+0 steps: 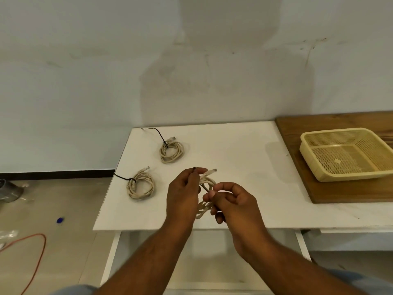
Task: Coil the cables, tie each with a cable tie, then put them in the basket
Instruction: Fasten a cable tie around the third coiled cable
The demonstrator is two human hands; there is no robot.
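A coiled beige cable (pixel 204 206) hangs between my two hands above the white table (pixel 240 167). My left hand (pixel 183 194) grips the coil's upper part, and a plug end sticks out past its fingers. My right hand (pixel 231 204) pinches a thin black cable tie (pixel 205 189) that crosses the coil. Two other beige coils lie on the table, each bound with a black tie: one at the left (pixel 140 185), one farther back (pixel 171 151). The cream plastic basket (pixel 345 153) stands at the right with no cable in it.
The basket rests on a brown wooden board (pixel 348 192) at the table's right. An orange cord (pixel 34 256) and a small blue object (pixel 60 220) lie on the floor at the left. A wall rises right behind the table.
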